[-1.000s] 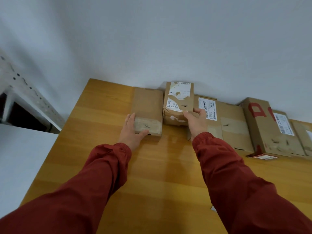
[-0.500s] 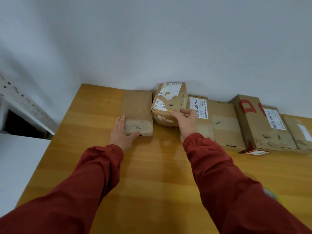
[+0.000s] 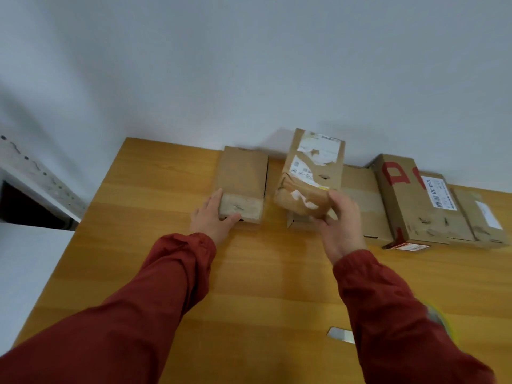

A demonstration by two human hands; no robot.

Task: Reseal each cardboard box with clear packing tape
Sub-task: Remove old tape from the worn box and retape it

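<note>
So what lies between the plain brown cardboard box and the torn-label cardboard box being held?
Nothing: head view shows only a bare strip of wooden table between plain box and torn-label box.

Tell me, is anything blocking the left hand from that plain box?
Nothing visible: the left hand touches the plain box at its near left corner. The right hand grips the torn-label box beside it.
</note>
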